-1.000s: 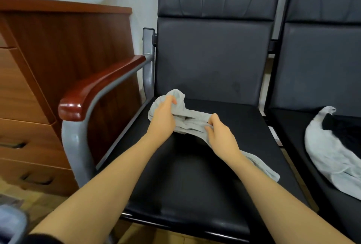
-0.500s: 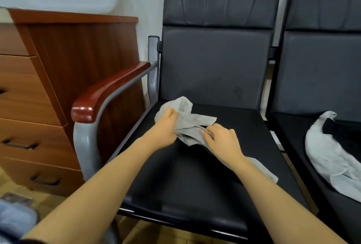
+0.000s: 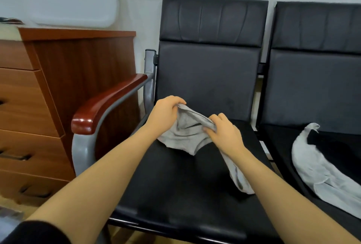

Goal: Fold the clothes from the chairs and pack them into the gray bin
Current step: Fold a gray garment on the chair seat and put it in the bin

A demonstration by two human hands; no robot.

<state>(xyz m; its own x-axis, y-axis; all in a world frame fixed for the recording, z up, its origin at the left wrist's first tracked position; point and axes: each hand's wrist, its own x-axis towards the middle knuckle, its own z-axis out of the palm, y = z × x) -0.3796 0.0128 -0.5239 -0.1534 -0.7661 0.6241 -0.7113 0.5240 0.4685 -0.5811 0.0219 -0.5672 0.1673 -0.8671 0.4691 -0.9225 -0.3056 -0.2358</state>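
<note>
1. Gray garment (image 3: 186, 132) is gripped at its top edge by left hand (image 3: 166, 114) and right hand (image 3: 224, 134), fingers curled into the fabric, over the left chair seat (image 3: 175, 195)
2. Long axis runs from the grips down-right; the tail trails past the right wrist onto the seat, so the right hand is nearer
3. White garment (image 3: 316, 167) lies untouched on the right chair
4. Gray bin is not identifiable; garment type is unclear
</note>
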